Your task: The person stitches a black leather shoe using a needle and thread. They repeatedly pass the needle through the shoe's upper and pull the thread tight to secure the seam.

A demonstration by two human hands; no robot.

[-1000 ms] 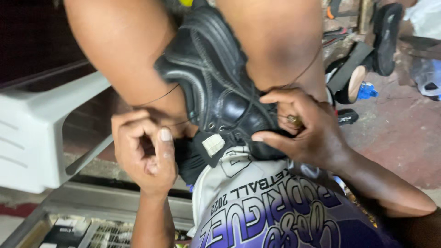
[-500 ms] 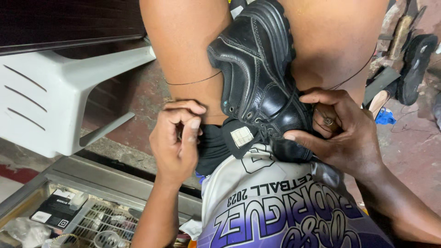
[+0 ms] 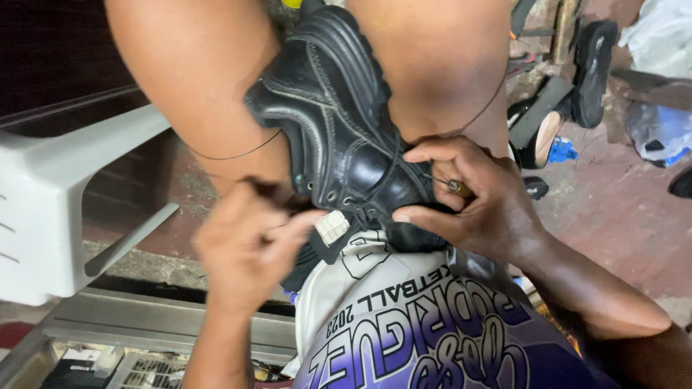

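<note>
Black leather shoe [image 3: 339, 122] sits clamped between the knees. The right hand [image 3: 476, 198] pinches an awl [image 3: 460, 189] at its heel; the left hand [image 3: 249, 248] closes on thread [image 3: 231, 155]. A slip could stab a finger.

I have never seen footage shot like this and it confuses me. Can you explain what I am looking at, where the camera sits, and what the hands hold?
There is no machine here. A person wears a camera on the head, so the picture looks down over their own patterned shirt at their two bare hands. A black leather shoe is clamped between the knees. The right hand grips the shoe's side and holds a small tool with a brass-coloured end. The left hand, blurred, is closed by the shoe's tongue; a thin thread runs across the left knee. A white plastic chair stands to the left, and other shoes lie on the floor.
</note>
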